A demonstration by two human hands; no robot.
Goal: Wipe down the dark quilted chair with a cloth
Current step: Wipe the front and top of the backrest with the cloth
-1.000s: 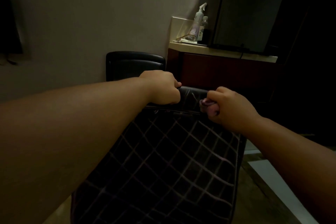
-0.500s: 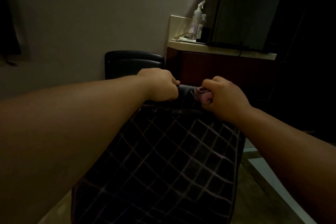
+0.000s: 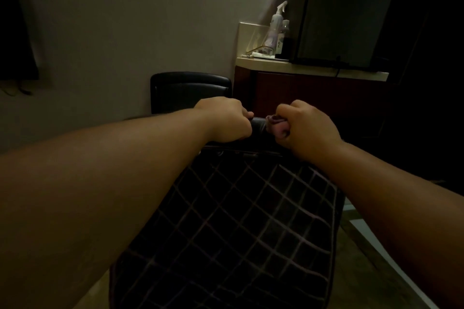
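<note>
Your dark quilted chair (image 3: 226, 233) fills the lower centre of the frame, its diamond-stitched panel running from the bottom edge up to a smooth padded top rail (image 3: 258, 124) at mid-frame. That rail lies left to right across the picture, and the next stroke turns on this line. The cloth (image 3: 276, 124), a small pinkish wad, sits on the rail just right of centre, bunched inside your right hand (image 3: 306, 128); the grip there is a tight fist closed round the cloth, with only a fold showing on its left side. Your left hand (image 3: 226, 120) is curled over the same rail just left of centre, holding the chair itself, apparently to steady it. The two hands are near each other, with only a short bare stretch of rail between them, so the cloth has little room to travel leftward before meeting your left knuckles. The open run of rail lies to the right, and the whole quilted face lies below, toward the bottom of the frame. Your right hand is the one to carry the wipe. Beyond the rail, a second dark chair back (image 3: 190, 90) stands against the wall, and at upper right a worktop (image 3: 311, 70) carries a spray bottle (image 3: 276, 25).
</note>
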